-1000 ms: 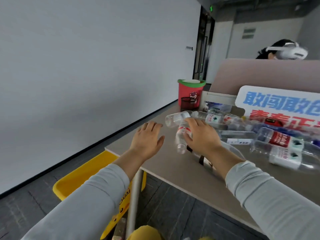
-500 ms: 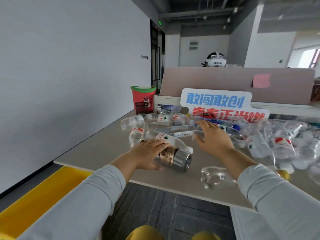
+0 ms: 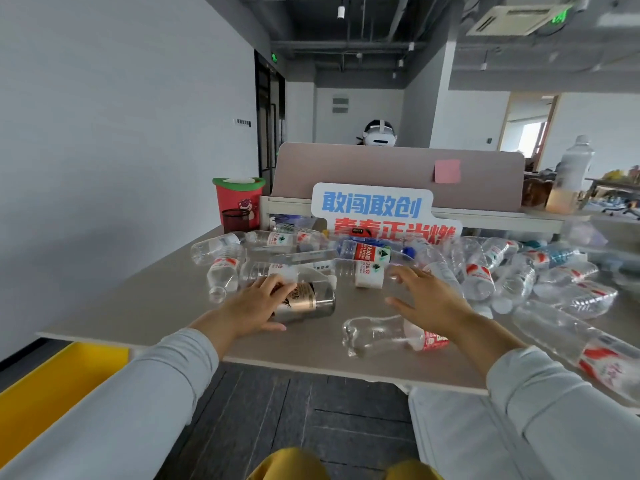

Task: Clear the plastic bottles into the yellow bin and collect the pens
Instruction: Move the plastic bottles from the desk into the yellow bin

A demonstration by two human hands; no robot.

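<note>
Right hand point(image 3: 429, 299) now nearer, spread above table point(image 3: 145, 306); left hand point(image 3: 254, 306) cupped on brown bottle point(image 3: 304, 299).

Clear plastic bottles point(image 3: 478, 271) with red-and-white labels are strewn on their sides across the desk's far half. A crushed bottle point(image 3: 381, 336) is seen lying alone near the front edge. The yellow bin point(image 3: 52, 386) is glimpsed low at the left.

Yellow bin point(image 3: 52, 382); beige table point(image 3: 145, 299); clear bottles point(image 3: 485, 271) w/ red-white labels; gold-silver can point(image 3: 304, 301); red cup point(image 3: 239, 202) (green rim); pink note point(image 3: 447, 171).
</note>
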